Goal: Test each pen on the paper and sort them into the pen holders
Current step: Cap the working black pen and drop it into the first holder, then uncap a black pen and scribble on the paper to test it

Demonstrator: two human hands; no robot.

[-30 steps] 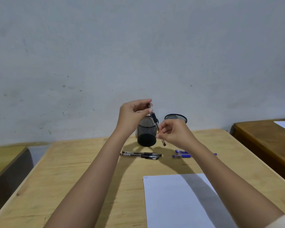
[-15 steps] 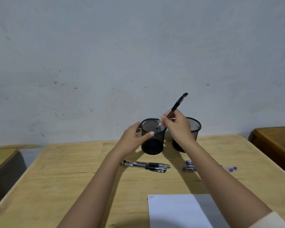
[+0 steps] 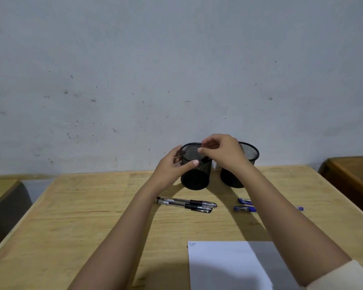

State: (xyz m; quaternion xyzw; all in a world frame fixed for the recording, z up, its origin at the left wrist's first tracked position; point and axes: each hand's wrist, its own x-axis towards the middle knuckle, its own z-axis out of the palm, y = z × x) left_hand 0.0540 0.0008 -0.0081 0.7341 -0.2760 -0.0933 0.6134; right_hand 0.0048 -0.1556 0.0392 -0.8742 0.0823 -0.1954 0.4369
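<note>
Holding left pen holder, right hand over its mouth

- left hand (image 3: 170, 168): grasping the left pen holder (image 3: 195, 176). Thumb lies across the front mesh, fingers wrap round the 9 o'clock side.
- right hand (image 3: 220, 151): above the rim of that same holder, at its 1 o'clock edge. Fingers curled, thumb and forefinger slightly apart, nothing visible between them. Can't tell if it's grasping anything or has let go.
- pen (image 3: 205, 159): only a short dark end shows, at the rim of the left pen holder just under the right thumb. The rest is hidden by mesh and hand.
- right pen holder (image 3: 248, 151): upright at 3 o'clock of the left one, close but not touching, partly behind the right wrist. Contents not visible.
- black pens (image 3: 187, 203): two lying side by side, touching, at 6 o'clock of the left pen holder.
- blue pens (image 3: 242, 208): two lying at 6 o'clock of the right pen holder, with the right forearm across their middles.
- paper (image 3: 228, 266): flat at the near edge, 5 o'clock of the worktop (image 3: 92, 206), with a small scribble (image 3: 191, 244) in its far-left corner. The arm's shadow covers part of it.
- Both holders are black mesh and stand at 12 o'clock on the worktop, near the wall (image 3: 176, 59).
</note>
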